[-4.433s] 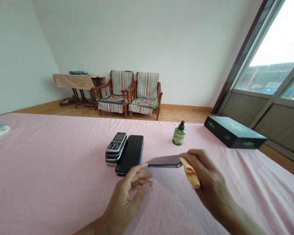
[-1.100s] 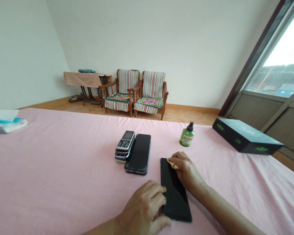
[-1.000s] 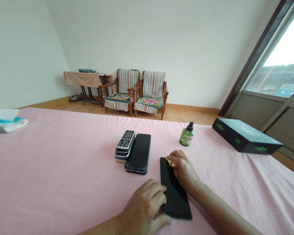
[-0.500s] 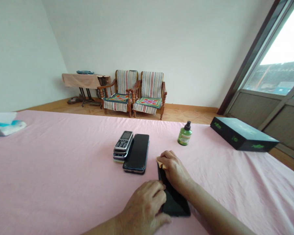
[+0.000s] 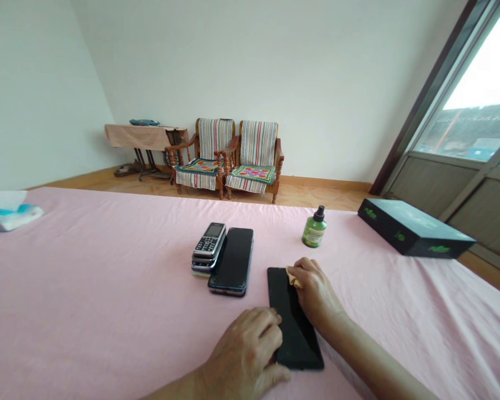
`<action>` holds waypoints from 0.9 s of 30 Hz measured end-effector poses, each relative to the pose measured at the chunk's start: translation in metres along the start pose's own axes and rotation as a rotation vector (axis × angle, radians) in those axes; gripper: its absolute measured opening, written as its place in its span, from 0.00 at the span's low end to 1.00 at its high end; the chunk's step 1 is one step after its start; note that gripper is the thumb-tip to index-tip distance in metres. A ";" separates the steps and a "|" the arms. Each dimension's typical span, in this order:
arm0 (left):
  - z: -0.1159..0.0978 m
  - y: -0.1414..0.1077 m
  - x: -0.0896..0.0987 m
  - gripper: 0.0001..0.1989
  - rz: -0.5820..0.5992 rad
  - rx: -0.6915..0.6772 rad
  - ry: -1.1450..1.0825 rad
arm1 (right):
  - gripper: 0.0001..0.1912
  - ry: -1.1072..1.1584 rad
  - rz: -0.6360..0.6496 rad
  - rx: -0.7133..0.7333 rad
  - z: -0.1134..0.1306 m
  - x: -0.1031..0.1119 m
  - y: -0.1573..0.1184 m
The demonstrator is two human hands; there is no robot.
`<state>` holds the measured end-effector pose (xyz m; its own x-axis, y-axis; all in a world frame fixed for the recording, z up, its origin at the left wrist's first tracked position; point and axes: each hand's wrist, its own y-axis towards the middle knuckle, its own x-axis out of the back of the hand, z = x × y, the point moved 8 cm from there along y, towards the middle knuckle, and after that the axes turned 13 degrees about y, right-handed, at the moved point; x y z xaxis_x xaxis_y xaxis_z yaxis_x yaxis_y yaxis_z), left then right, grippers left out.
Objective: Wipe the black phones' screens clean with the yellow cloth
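A black tablet (image 5: pixel 296 339) lies flat on the pink cloth (image 5: pixel 108 311), screen up. My right hand (image 5: pixel 316 291) pinches a small yellow cloth (image 5: pixel 292 276) against the tablet's far right part. At the tablet's left edge rests my left hand (image 5: pixel 250 347), its fingertips on the edge and its thumb apart near the close corner. Left of the tablet are a large dark phone (image 5: pixel 233 258), which lies on another, and a stack of phones topped by a silver keypad phone (image 5: pixel 210 239).
A green bottle with a black cap (image 5: pixel 314 230) stands beyond the tablet. On the right lies a black box (image 5: pixel 412 228); a white and blue packet (image 5: pixel 10 218) is at the far left. Two wooden chairs (image 5: pixel 254 150) and a covered table (image 5: pixel 137 136) are by the wall.
My right hand has moved to the right with the yellow cloth, from the tablet's far left corner, which now shows. My left hand has stayed in place.
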<state>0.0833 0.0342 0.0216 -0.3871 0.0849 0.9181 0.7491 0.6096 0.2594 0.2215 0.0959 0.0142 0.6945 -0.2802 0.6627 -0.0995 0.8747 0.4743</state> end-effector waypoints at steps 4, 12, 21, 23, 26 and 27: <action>0.000 0.000 -0.001 0.16 0.023 -0.011 0.011 | 0.16 0.013 -0.073 -0.026 -0.013 0.017 -0.003; 0.000 0.000 -0.001 0.16 0.026 -0.013 0.031 | 0.19 0.113 -0.078 0.011 -0.022 0.019 0.003; 0.000 0.001 -0.001 0.16 0.011 -0.028 0.047 | 0.16 0.146 0.143 0.029 -0.005 0.012 -0.001; -0.001 0.002 0.000 0.16 0.011 -0.034 0.040 | 0.16 0.148 0.188 0.001 0.001 0.013 -0.006; 0.000 0.003 0.001 0.16 0.006 -0.021 0.037 | 0.17 0.177 0.232 -0.029 0.013 0.016 -0.017; 0.000 0.003 0.001 0.16 0.006 -0.017 0.037 | 0.17 0.195 0.243 -0.036 0.016 0.017 -0.022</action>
<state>0.0851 0.0357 0.0233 -0.3630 0.0591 0.9299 0.7601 0.5961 0.2588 0.2242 0.0652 0.0243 0.7775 0.0167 0.6287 -0.2564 0.9212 0.2926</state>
